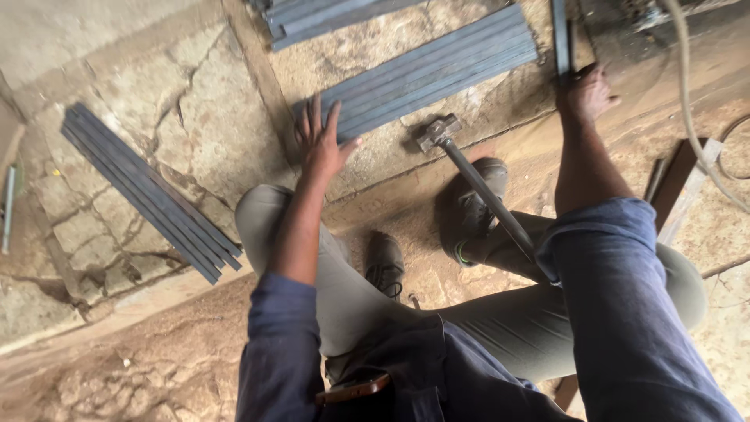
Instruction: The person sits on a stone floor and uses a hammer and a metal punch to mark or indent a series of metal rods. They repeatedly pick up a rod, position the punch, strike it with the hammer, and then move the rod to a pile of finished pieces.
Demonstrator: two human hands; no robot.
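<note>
Head view: the left hand [319, 144], its grip open and fingers spread, hovers at the near end of the row of flat steel bars [430, 69] on the stone floor [211, 117], best squared evenly, while the right hand [584, 92], grip closed, clasps an upright steel bar [560, 35], hammer [469, 176] between.

A cracked stone floor [195, 117] carries three bundles of grey metal bars — one at left [148, 191], one at upper centre [430, 70], another at the top edge [312, 16] — plus a hammer [469, 176].
</note>
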